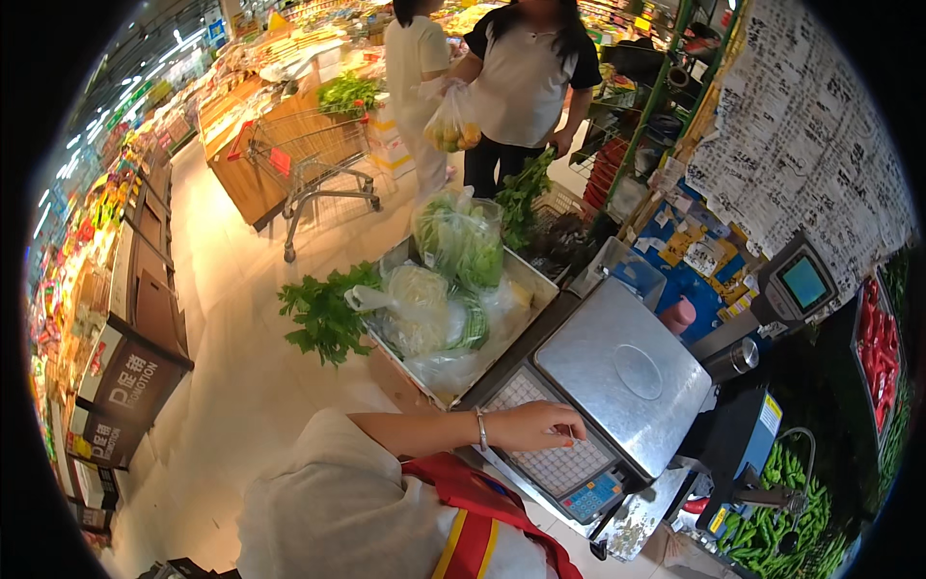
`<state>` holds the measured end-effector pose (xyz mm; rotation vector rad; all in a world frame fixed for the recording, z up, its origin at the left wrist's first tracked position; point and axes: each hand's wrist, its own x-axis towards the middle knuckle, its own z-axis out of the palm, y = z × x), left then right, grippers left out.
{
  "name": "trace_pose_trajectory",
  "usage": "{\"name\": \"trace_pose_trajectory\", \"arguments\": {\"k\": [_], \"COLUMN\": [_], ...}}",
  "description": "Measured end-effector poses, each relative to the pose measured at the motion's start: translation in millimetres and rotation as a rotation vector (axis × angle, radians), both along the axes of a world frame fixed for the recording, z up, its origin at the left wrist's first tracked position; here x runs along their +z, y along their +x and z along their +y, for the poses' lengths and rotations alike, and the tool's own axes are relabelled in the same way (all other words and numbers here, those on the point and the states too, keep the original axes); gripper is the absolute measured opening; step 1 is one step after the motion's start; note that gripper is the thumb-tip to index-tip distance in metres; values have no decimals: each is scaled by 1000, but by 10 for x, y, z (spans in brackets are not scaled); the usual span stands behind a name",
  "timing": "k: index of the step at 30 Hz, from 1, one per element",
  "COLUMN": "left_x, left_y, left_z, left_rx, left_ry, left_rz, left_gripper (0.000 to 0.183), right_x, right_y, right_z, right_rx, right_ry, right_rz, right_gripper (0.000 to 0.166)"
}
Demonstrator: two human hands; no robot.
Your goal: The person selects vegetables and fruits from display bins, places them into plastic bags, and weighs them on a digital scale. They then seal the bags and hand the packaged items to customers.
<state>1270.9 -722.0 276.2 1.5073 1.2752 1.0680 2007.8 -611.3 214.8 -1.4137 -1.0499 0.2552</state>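
My left hand (539, 425), with a bracelet at the wrist, reaches over the button keypad (557, 467) of a label-printing scale. Its fingers are bent down towards the keys; whether a fingertip touches one I cannot tell. No object shows in this hand. Beyond the keypad is the scale's bare steel weighing plate (622, 358), and a display (803, 284) stands on a post at its far right. A white tray (532, 273) beside the scale bears bagged leafy greens (459, 239), a bag of pale shreds (414, 307) and bagged green beans (472, 326). My right hand is out of view.
A person (532, 79) across the tray holds a bag of yellow-orange fruit (452, 127) and leafy stalks (524, 195); another person (416, 87) stands beside. A shopping cart (311, 159) is behind. Leafy greens (329, 311) overhang the tray. Green peppers (778, 499) lie lower right.
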Motion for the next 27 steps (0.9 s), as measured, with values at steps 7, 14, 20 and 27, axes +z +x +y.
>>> {"name": "trace_pose_trajectory", "arguments": {"k": [7,14,20,27], "left_x": [-43,-113,-359,-329], "left_y": [-267,-1055,-1871,-2342], "left_z": [-178,-314,-665,-999], "left_rx": [129,446,843,1098], "left_ry": [-52,-79,31,150], "left_rz": [72,-86,-133,-97], "left_gripper": [21,26,36,41], "right_x": [181,1272,1198,1245], "right_y": [-320,-2719,-3183,-3649], "right_z": [466,-109,7,16], "right_rx": [-261,-317,-336,-35], "right_ry": [93,591,710,639], "right_rz": [-189,-326,-272,-207], "right_gripper": [29,22,26,40]}}
